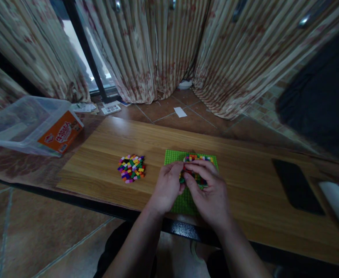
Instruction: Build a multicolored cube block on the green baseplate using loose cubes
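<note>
A green studded baseplate (183,204) lies on the wooden table near its front edge. Rows of multicoloured toy bricks (199,157) stand on its far part, partly covered by my hands. Over the plate's middle, my left hand (168,186) is closed, its thumb and fingers pressed together. My right hand (212,189) is closed in a pinch from the other side, and the fingertips of both hands meet. A small red toy brick (184,165) shows between the fingertips. What else the left fingers hold is hidden.
A pile of loose coloured bricks (131,168) lies left of the plate on the table (100,154). A clear plastic bin (27,127) with an orange label stands at the far left. To the right are a dark flat phone-like slab (298,186) and a white object (338,204).
</note>
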### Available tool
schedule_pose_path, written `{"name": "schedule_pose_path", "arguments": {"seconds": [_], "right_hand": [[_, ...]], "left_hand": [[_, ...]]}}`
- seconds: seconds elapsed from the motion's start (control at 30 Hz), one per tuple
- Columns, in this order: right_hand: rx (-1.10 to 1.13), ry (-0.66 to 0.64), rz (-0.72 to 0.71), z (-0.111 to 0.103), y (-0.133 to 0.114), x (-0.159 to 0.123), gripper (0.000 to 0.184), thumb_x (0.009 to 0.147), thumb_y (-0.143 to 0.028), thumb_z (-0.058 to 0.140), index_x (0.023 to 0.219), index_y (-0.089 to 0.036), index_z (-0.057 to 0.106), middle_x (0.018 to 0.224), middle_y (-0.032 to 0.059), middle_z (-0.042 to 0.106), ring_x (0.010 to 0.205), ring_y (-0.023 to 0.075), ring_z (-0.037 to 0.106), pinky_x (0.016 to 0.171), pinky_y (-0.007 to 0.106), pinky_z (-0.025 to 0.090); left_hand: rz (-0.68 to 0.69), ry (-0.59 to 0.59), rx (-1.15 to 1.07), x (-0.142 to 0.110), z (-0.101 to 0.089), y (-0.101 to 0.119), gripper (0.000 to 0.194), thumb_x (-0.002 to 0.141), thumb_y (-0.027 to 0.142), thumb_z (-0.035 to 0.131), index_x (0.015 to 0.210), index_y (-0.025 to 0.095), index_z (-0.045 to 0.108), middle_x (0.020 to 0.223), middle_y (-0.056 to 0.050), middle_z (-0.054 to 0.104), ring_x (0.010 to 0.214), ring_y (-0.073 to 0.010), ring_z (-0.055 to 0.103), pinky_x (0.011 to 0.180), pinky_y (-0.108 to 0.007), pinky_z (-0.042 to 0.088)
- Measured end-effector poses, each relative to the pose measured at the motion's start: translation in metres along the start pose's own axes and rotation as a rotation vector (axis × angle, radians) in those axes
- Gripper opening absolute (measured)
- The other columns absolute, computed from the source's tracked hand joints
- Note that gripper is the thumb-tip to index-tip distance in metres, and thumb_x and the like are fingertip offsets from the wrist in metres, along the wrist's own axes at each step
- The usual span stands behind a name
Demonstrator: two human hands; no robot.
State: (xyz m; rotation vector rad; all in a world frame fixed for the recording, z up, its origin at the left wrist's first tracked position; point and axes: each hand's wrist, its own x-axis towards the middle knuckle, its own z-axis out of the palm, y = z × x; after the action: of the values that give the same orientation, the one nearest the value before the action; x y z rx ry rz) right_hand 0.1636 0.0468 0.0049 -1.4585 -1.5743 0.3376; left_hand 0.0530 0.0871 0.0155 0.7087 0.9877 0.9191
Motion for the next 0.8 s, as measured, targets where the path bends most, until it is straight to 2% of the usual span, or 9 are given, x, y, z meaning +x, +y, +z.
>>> {"name": "schedule_pose_path", "arguments": {"seconds": [0.1,0.33,0.53,0.63,0.8], "right_hand": [[-0.009,-0.009,-0.006,0.0,0.001,0.0,0.017,0.089,-0.024,0.06,0.103,-0.025,0.07,0.109,0.0058,0.064,0.106,0.0212,0.061,0.095,0.044,0.05],[0.004,-0.018,-0.017,-0.001,-0.001,0.0,0.016,0.088,-0.023,0.061,0.102,-0.025,0.07,0.109,0.0055,0.064,0.107,0.0217,0.06,0.094,0.043,0.049],[0.109,0.054,0.04,0.0,-0.001,0.0,0.01,0.089,-0.025,0.064,0.094,-0.026,0.072,0.103,0.0035,0.067,0.099,0.0182,0.063,0.089,0.038,0.05],[0.158,0.102,0.084,0.001,0.0,0.001,0.01,0.087,-0.025,0.065,0.094,-0.026,0.073,0.102,0.0029,0.068,0.099,0.0174,0.064,0.089,0.037,0.051],[0.199,0.139,0.123,0.0,0.003,0.002,0.008,0.086,-0.024,0.067,0.09,-0.026,0.072,0.101,0.0022,0.068,0.099,0.0172,0.065,0.091,0.038,0.051]], "left_hand": [[-0.003,-0.018,0.002,0.0,0.0,0.001,0.024,0.079,0.038,0.058,0.066,0.018,0.053,0.055,0.007,0.039,0.039,-0.0038,0.034,0.037,-0.018,0.023],[-0.022,-0.172,-0.019,0.0,-0.004,-0.004,0.042,0.076,0.055,0.068,0.069,0.016,0.053,0.052,0.009,0.036,0.037,-0.0021,0.028,0.036,-0.017,0.016],[-0.075,-0.185,-0.072,-0.003,-0.001,0.002,0.045,0.073,0.057,0.071,0.07,0.014,0.056,0.056,0.006,0.043,0.038,-0.0007,0.028,0.037,-0.016,0.012],[-0.091,-0.186,-0.105,-0.004,-0.002,0.005,0.043,0.077,0.054,0.067,0.068,0.014,0.055,0.055,0.004,0.049,0.037,-0.001,0.03,0.037,-0.016,0.01],[-0.098,-0.192,-0.122,-0.004,-0.004,0.007,0.028,0.077,0.036,0.066,0.065,0.014,0.054,0.054,0.003,0.051,0.037,-0.0011,0.032,0.036,-0.017,0.012]]}}
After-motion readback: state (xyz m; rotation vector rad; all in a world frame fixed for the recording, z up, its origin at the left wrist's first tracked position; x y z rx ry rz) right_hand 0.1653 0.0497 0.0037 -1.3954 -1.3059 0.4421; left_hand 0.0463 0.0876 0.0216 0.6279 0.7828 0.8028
